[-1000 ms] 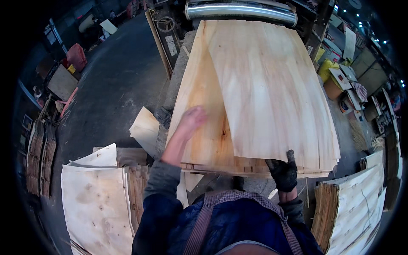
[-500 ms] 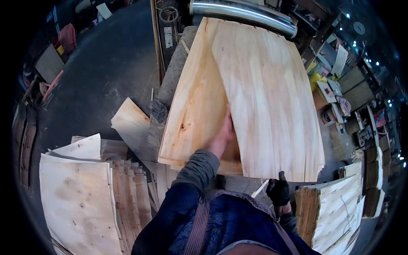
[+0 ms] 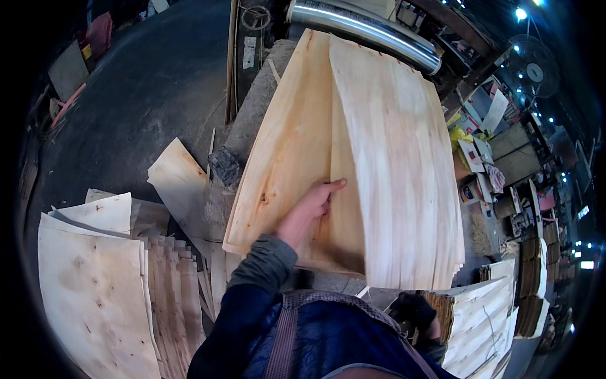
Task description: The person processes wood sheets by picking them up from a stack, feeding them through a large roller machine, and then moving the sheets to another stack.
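A thick pile of pale wood veneer sheets (image 3: 287, 132) lies in front of me, its top sheet (image 3: 404, 170) whiter and set over to the right. My bare left hand (image 3: 319, 199) is over the pile's left half. Its thumb lies across the edge of a yellowish veneer sheet (image 3: 346, 215) just under the white one, and the other fingers curl at that edge, closed on it. Down by the pile's near right corner is my right hand (image 3: 413, 309) in a dark glove, apart from the white sheet's near edge; its finger shape is lost in the dark.
A shiny metal roller (image 3: 366, 35) spans the pile's far end. Upright veneer stacks stand at the lower left (image 3: 95, 297) and lower right (image 3: 483, 322). A loose veneer piece (image 3: 180, 167) leans beside the concrete ledge (image 3: 252, 107). Cluttered shelving and a fan (image 3: 534, 71) are at right.
My left hand has shifted left and down from the white sheet's edge, and a yellowish sheet's edge now shows there. My gloved right hand has dropped away from the near edge. The view has shifted slightly.
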The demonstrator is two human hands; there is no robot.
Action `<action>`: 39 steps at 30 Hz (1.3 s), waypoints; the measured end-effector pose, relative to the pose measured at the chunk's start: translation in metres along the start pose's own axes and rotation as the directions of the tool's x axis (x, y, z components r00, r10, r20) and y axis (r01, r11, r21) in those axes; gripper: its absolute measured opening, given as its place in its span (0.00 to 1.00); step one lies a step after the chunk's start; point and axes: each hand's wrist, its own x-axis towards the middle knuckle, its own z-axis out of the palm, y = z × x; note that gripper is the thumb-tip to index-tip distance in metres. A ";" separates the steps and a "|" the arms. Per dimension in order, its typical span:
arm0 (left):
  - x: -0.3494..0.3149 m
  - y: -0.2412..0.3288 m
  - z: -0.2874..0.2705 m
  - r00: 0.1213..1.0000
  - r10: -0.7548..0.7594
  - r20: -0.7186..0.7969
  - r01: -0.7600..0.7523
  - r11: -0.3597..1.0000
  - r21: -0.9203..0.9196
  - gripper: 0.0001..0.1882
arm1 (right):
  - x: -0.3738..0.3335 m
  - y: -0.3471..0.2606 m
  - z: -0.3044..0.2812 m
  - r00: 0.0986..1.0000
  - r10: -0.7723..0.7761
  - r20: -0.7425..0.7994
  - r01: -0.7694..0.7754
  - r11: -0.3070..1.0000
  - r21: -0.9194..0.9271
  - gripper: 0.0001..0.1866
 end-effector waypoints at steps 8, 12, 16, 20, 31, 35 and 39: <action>-0.044 0.006 0.006 0.981 0.128 -0.144 -0.131 0.991 -0.007 0.09 | 0.149 -0.214 0.236 0.245 -0.870 0.428 0.889 0.027 -0.456 0.27; -0.088 0.028 -0.022 0.875 0.275 -0.399 -0.146 0.935 0.323 0.05 | 0.256 -0.180 0.285 0.473 -0.751 0.460 0.386 -0.293 -0.875 0.27; -0.107 0.040 -0.019 0.785 0.461 -0.413 0.284 0.326 0.902 0.10 | 0.285 -0.135 0.300 0.450 -0.767 0.458 0.380 -0.300 -0.875 0.25; -0.100 0.026 -0.021 0.792 0.499 -0.351 0.206 0.324 0.924 0.11 | 0.286 -0.140 0.304 0.418 -0.763 0.492 0.372 -0.351 -0.860 0.24; -0.222 -0.026 -0.052 0.893 0.209 -0.398 0.007 0.879 0.477 0.19 | 0.251 -0.138 0.254 0.441 -0.662 0.606 0.783 -0.045 -0.620 0.25; -0.236 -0.015 -0.046 0.870 0.277 -0.407 0.004 0.824 0.567 0.15 | 0.117 -0.059 0.098 0.815 -0.334 0.473 0.501 0.816 -0.287 0.18; -0.236 -0.007 -0.031 0.897 0.234 -0.375 -0.013 0.861 0.508 0.14 | 0.030 0.045 0.046 0.999 -0.017 0.051 0.000 0.946 0.324 0.17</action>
